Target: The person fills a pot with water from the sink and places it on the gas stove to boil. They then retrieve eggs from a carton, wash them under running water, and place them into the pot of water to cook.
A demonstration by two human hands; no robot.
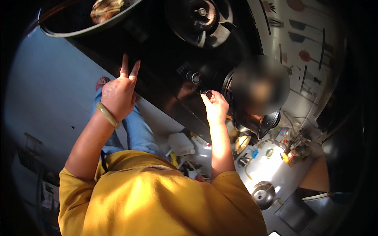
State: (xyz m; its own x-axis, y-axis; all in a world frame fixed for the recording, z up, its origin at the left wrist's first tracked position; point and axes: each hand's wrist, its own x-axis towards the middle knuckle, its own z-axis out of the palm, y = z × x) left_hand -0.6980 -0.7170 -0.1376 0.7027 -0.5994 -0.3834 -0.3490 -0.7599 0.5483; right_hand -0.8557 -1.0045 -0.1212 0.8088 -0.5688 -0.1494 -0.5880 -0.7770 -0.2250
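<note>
My right hand (217, 107) pinches a round control knob (208, 94) at the front of a black gas stove (159, 59). A second knob (195, 78) with a shiny ring sits a little farther along the same panel. Over the stove's front edge, my left hand (119, 91) has two fingers stretched out and spread. Its back faces up, a pale green bangle (107, 115) circles the wrist, and I see nothing held in it. The palm is hidden.
Brown food (106, 11) lies in a wide pan (85, 33) at upper left. A bare burner (202, 13) is at top centre. Dark cookware (267, 124), partly blurred out, stands right of my right hand. A plastic jug (180, 143) and metal lid (262, 194) are lower down.
</note>
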